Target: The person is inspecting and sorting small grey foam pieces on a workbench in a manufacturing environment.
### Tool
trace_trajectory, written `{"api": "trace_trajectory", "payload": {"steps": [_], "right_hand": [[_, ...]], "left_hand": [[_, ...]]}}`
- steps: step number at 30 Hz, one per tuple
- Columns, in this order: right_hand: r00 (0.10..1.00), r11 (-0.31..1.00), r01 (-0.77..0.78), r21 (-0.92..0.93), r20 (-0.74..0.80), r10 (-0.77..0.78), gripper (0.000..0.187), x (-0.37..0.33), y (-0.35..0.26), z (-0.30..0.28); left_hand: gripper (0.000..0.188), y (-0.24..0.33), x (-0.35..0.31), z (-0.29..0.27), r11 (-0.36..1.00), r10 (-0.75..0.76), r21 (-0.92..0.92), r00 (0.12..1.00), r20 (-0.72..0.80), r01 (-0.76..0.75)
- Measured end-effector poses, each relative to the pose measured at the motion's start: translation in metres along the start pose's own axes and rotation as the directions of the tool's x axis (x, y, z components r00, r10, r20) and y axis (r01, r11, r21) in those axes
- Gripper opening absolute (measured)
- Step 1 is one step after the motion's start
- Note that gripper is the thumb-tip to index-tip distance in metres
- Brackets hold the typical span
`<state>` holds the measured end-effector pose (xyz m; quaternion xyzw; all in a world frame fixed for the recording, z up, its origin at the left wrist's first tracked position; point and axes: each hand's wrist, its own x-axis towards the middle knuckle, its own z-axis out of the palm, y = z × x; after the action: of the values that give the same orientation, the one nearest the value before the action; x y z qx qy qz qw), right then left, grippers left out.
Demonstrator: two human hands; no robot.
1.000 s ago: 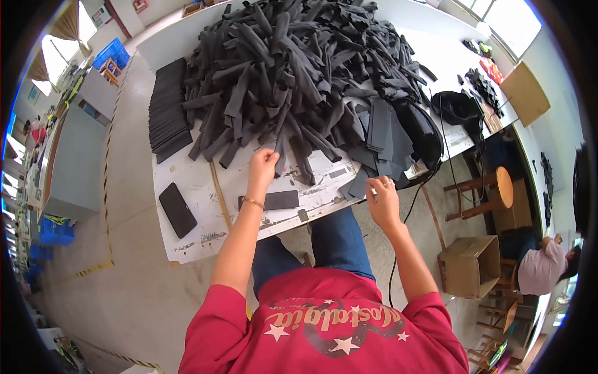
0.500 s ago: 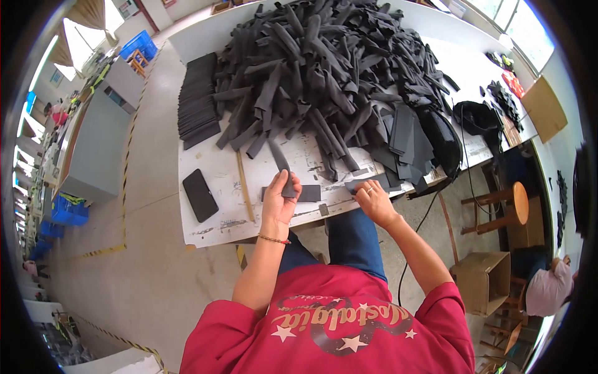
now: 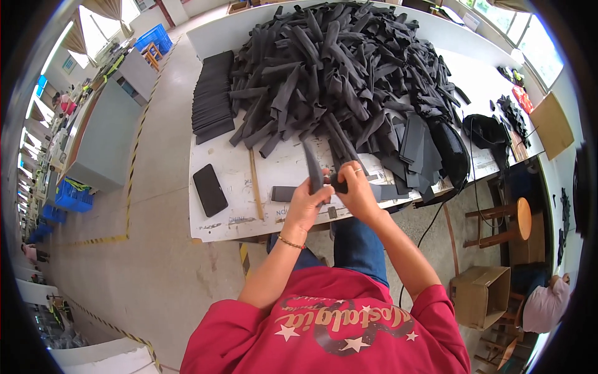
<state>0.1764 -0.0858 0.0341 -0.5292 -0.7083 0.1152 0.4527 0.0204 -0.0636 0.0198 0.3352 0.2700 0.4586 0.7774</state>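
Observation:
My left hand is closed around the lower end of a dark grey fabric strip, which stands up from the fingers toward the pile. My right hand is right beside it, fingers curled over a small dark grey fabric piece. Whether this piece is part of the same strip is hidden by the fingers. Behind the wrists, a flat dark grey strip lies on the white table.
A large heap of dark grey fabric strips covers the table's far side. Left of it stands a neat row of stacked strips. A phone, a thin wooden stick, flat panels and a black bag lie around.
My right hand has left the flat pieces at the right and moved left to meet my left hand. The left hand has shifted slightly right with the strip.

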Motion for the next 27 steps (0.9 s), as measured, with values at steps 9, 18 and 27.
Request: {"api": "trace_trajectory", "payload": {"steps": [9, 18, 27], "right_hand": [[0.994, 0.977, 0.056, -0.207, 0.101, -0.036, 0.036, -0.017, -0.038, -0.012], [0.953, 0.951, -0.297, 0.083, -0.036, 0.301, 0.032, -0.029, -0.031, -0.021], [0.9, 0.879, -0.427, 0.213, 0.003, 0.437, 0.035, -0.025, -0.053, -0.019]], "left_hand": [[0.025, 0.004, 0.004, -0.015, 0.998, -0.051, -0.032, 0.987, -0.15, 0.047], [0.042, 0.019, 0.013, -0.027, 0.941, -0.101, -0.336, 0.976, -0.195, 0.03], [0.027, 0.03, 0.011, -0.036, 0.972, -0.063, -0.234, 0.983, -0.173, 0.021]]}}
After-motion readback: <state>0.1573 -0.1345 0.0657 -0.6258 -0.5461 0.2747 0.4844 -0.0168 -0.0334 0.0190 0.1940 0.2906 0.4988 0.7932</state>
